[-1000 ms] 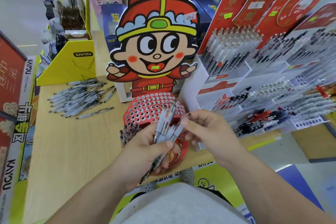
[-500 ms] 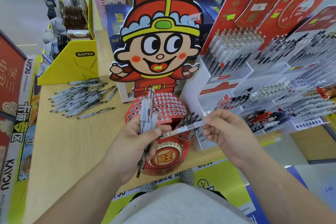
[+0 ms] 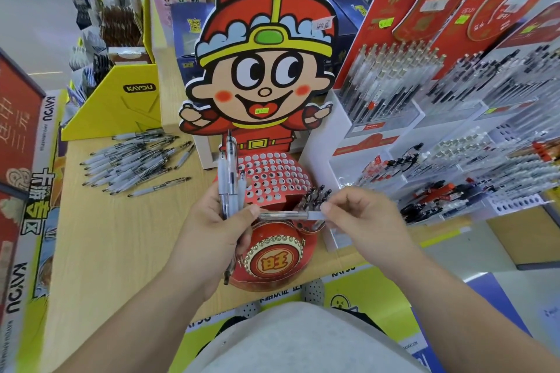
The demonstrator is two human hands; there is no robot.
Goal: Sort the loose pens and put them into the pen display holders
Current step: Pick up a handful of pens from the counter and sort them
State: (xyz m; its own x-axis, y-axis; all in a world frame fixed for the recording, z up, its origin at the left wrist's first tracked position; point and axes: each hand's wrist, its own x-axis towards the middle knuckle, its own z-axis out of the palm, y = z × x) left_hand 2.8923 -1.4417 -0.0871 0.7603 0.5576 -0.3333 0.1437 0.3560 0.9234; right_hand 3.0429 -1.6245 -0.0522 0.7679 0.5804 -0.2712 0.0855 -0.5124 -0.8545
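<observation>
The wooden table (image 3: 100, 251) fills the left and centre of the frame, with its front edge running along the lower centre. A tall cartoon cut-out board (image 3: 266, 70) stands upright at upper centre. White tiered racks (image 3: 342, 130) occupy the right side, stocked with rows of pens and backed by red cards. A yellow cardboard box (image 3: 121, 106) sits at upper left on the table. At centre, below the cut-out, stands a red pen holder (image 3: 272, 172) with a sloped face full of round holes; most of the holes show no pen. A small cluster of dark-tipped pens (image 3: 315, 198) stands in its right edge. A pile of loose pens (image 3: 130, 157) lies flat on the table at centre left, just in front of the yellow box and well apart from the holder. The left hand (image 3: 212, 233), at lower centre, has fingers and thumb curled round a bundle of pens (image 3: 230, 179) held upright in front of the holder face, with the lower ends showing beneath the palm. The right hand (image 3: 360, 221), at centre right, pinches one end of a single pen (image 3: 288, 215) between thumb and forefinger. That pen lies level across the gap between the hands, above the holder's round front. Its far end reaches the left thumb; contact there cannot be confirmed.
</observation>
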